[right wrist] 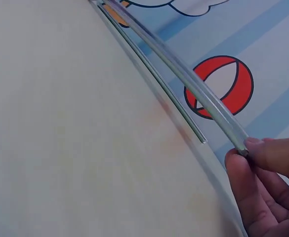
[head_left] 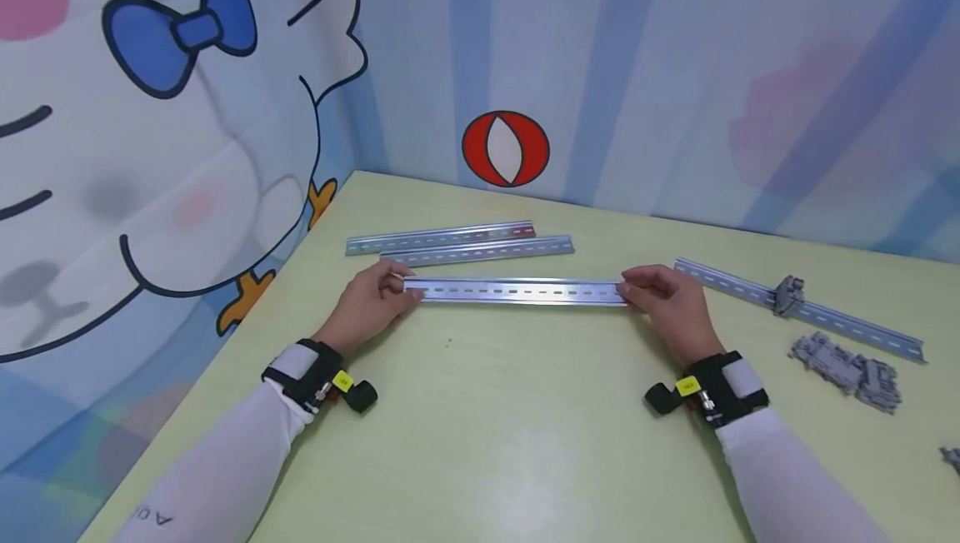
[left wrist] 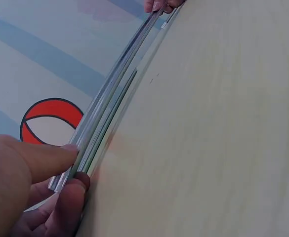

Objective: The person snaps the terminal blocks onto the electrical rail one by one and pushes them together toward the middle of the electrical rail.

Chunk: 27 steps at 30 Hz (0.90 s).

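Note:
A slotted metal DIN rail [head_left: 517, 291] stretches between both hands, held level above the table in the head view. At its left end my left hand [head_left: 369, 300] pinches it between thumb and fingers. My right hand [head_left: 670, 307] grips the opposite end the same way. The left wrist view shows the thumb [left wrist: 50, 160] pressed on the rail [left wrist: 109, 84], with fingers beneath. In the right wrist view, thumb and fingertips of the right hand [right wrist: 268, 182] close on the rail's tip [right wrist: 235, 133].
Two more rails [head_left: 480, 250] lie behind the held one. To the right, another rail [head_left: 862, 329] carries a grey clip-on block [head_left: 788, 296]. Grey terminal parts [head_left: 847, 370] lie in front of it, and another grey piece [head_left: 951, 457] is at the right edge. A printed wall [head_left: 675, 93] borders the table [head_left: 480, 443].

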### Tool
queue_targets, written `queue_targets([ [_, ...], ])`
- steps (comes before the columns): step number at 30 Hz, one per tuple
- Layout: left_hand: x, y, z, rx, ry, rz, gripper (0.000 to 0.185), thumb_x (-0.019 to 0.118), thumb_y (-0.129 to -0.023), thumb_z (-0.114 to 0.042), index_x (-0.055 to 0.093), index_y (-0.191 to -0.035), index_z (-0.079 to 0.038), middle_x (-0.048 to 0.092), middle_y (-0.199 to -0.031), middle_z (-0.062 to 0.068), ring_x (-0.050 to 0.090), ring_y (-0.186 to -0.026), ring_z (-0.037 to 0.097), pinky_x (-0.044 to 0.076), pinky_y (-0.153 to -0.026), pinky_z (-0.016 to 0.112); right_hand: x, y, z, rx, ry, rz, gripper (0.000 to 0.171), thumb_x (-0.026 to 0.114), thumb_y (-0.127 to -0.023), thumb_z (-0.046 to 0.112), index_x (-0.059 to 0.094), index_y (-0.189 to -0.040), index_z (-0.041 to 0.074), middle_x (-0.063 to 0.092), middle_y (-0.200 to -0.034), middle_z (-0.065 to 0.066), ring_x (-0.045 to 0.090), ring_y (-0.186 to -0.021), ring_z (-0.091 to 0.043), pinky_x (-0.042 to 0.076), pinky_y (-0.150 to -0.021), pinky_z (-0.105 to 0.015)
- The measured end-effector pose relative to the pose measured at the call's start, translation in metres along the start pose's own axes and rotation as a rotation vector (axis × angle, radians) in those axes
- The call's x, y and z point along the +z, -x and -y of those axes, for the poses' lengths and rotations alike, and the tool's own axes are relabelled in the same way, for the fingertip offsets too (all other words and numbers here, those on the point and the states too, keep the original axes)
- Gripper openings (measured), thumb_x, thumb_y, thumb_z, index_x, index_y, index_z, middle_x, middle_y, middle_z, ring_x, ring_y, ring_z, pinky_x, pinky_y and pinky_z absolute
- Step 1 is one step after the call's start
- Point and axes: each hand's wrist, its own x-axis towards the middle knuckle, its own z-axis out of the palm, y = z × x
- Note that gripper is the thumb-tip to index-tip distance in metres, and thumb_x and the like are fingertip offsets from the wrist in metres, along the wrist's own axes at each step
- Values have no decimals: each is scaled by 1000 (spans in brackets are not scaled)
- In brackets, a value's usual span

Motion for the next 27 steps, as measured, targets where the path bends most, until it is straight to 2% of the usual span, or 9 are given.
queue_targets([
  [3, 10, 3, -4, 46, -6, 61, 36, 75, -87, -22, 59, -118, -13, 65, -95, 5, 57, -78, 21, 46, -63, 26, -15, 23, -1, -28, 35, -11, 32, 70, -91, 23, 68, -116, 3, 72, -101, -7, 68, -80, -12, 55, -70, -19],
  [6, 26, 5, -10, 101, -28, 99, 36, 77, -85, -23, 65, -118, -17, 66, -94, 2, 57, -78, 19, 44, -63, 26, -37, 50, -3, -22, 93, 11, 37, 71, -91, 25, 67, -121, 3, 72, -102, -2, 68, -84, -8, 55, -72, -18],
  [11, 52, 4, -27, 175, -62, 151, 35, 79, -84, -26, 70, -117, -22, 67, -90, -4, 57, -75, 16, 44, -62, 25, -75, 89, -11, 40, 214, 84, 52, 71, -90, 33, 59, -135, 10, 69, -114, 1, 65, -98, 1, 54, -76, -16],
  [14, 66, 1, -39, 205, -63, 189, 34, 79, -83, -25, 71, -115, -21, 67, -88, -5, 58, -75, 15, 46, -64, 26, -93, 106, -15, 81, 268, 88, 55, 70, -90, 37, 56, -138, 15, 68, -117, 2, 63, -100, 5, 53, -76, -16],
  [18, 82, -4, -56, 253, -117, 233, 35, 81, -81, -26, 74, -114, -20, 64, -85, -5, 56, -76, 15, 46, -65, 26, -112, 116, -23, 83, 319, 38, 56, 72, -88, 34, 57, -138, 15, 67, -113, 10, 62, -98, 9, 53, -75, -14],
  [21, 88, -6, -63, 288, -186, 243, 36, 82, -79, -28, 75, -114, -19, 60, -86, -4, 53, -78, 14, 45, -66, 27, -120, 117, -28, 66, 307, 2, 55, 73, -88, 28, 57, -137, 11, 66, -109, 14, 63, -96, 9, 53, -75, -13],
  [24, 87, -7, -63, 290, -219, 224, 37, 82, -80, -28, 75, -115, -20, 57, -87, -3, 52, -79, 13, 45, -66, 27, -117, 116, -28, 61, 292, -17, 54, 75, -87, 27, 59, -136, 11, 68, -107, 11, 64, -93, 6, 53, -74, -14],
  [27, 79, -7, -59, 276, -209, 196, 37, 82, -79, -24, 74, -116, -21, 58, -85, -3, 53, -78, 14, 45, -65, 28, -105, 115, -25, 37, 337, -26, 52, 76, -85, 29, 62, -133, 14, 67, -106, 2, 65, -90, 1, 53, -72, -15],
])
